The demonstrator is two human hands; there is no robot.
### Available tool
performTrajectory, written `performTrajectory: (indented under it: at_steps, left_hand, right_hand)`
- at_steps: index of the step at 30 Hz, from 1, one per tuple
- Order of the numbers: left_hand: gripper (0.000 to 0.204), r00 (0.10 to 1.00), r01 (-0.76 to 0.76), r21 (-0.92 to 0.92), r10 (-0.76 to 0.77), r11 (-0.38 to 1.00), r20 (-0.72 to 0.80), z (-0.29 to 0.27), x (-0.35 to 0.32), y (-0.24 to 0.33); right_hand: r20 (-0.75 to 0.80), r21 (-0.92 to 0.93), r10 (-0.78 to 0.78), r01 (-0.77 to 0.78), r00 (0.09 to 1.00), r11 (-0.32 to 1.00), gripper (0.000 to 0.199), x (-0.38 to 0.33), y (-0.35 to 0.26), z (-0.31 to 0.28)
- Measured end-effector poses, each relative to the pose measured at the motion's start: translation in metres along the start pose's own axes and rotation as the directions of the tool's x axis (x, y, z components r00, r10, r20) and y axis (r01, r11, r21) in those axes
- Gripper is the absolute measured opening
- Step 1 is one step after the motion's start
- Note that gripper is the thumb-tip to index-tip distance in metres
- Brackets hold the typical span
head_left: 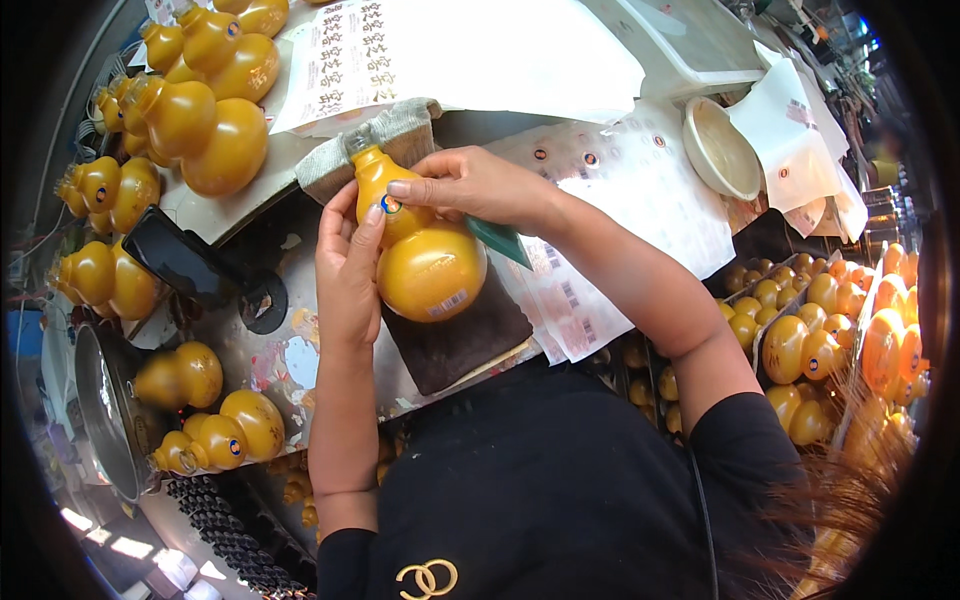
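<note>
A yellow gourd-shaped bottle [432, 268] with a clear glass mouth lies tilted over a dark pad [455, 352], its mouth pointing away from me. My left hand [347, 265] grips it along the left side, the thumb next to a small round blue-and-orange decal [390, 205] on the upper bulb. From the right, my right hand [490, 185] presses its thumb at that decal. A flat green scraper [500, 242] juts out below this hand, seemingly held in its curled fingers, which are partly hidden. Beyond the bottle's mouth lies a folded grey cloth [415, 125].
Decal sheets [640, 215] spread to the right, near a cream bowl [722, 150]. A black phone on a stand [180, 258] is at left, among several finished-looking yellow bottles [225, 140]. A round metal pan [105, 410] stands lower left. Crates of bottles [800, 340] fill the right side.
</note>
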State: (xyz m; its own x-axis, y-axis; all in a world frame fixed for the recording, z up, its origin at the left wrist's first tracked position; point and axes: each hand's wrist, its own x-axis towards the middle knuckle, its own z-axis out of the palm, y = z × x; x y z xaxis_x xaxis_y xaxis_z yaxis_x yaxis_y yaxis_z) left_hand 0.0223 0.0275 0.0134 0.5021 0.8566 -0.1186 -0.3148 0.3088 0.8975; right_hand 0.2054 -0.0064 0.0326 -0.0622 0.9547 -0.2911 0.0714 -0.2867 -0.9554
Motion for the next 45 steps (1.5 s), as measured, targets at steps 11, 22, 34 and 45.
performTrajectory:
  at_steps: [11, 22, 34, 45]
  left_hand:
    - [0.048, 0.999, -0.015, 0.058, 0.012, 0.998, 0.052, -0.003, -0.001, -0.002]
    - [0.048, 0.999, 0.017, -0.040, -0.016, 0.999, 0.036, -0.001, -0.002, -0.001]
    - [0.041, 1.000, 0.003, 0.046, -0.004, 0.999, 0.024, -0.002, 0.003, -0.004]
    - [0.048, 0.998, 0.003, 0.023, -0.004, 1.000, 0.061, -0.006, 0.001, -0.006]
  right_hand:
    - [-0.028, -0.148, -0.048, 0.044, 0.998, 0.988, 0.061, -0.002, 0.003, 0.002]
    - [-0.040, -0.175, -0.034, 0.026, 0.999, 0.984, 0.059, -0.002, 0.000, 0.002]
    - [-0.017, -0.092, -0.117, 0.115, 0.993, 0.989, 0.056, 0.004, 0.017, 0.002]
    - [-0.027, -0.046, -0.113, 0.111, 0.993, 0.993, 0.052, 0.000, 0.015, 0.002]
